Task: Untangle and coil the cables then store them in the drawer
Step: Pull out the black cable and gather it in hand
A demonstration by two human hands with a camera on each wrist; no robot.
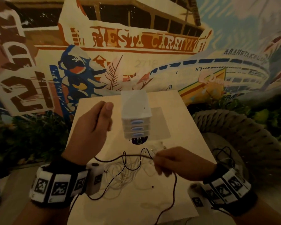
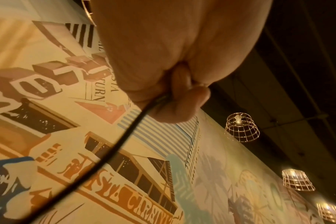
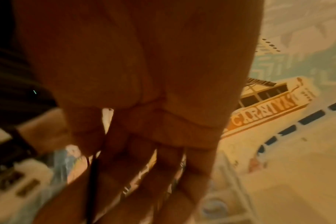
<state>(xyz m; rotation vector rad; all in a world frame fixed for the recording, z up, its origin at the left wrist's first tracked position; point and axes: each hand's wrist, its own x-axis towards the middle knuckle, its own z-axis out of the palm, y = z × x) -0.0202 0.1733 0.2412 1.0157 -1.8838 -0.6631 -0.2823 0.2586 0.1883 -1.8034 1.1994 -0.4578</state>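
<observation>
My left hand (image 1: 102,116) is raised above the table and pinches the end of a dark cable (image 2: 115,144) between thumb and fingers (image 2: 182,106). Lower right, my right hand (image 1: 167,161) grips the same dark cable (image 1: 133,155), which stretches left across the table and also hangs off the front edge. In the right wrist view the fingers (image 3: 163,151) curl round it (image 3: 93,174). A loose tangle of white cables (image 1: 120,177) lies under the dark one. The small white drawer unit (image 1: 135,111), three blue-handled drawers all closed, stands behind.
The light wooden table (image 1: 177,200) is narrow, with edges close on both sides. A woven rope chair (image 1: 234,124) sits to the right with another black cable (image 1: 222,153) on its seat. A painted mural wall stands behind.
</observation>
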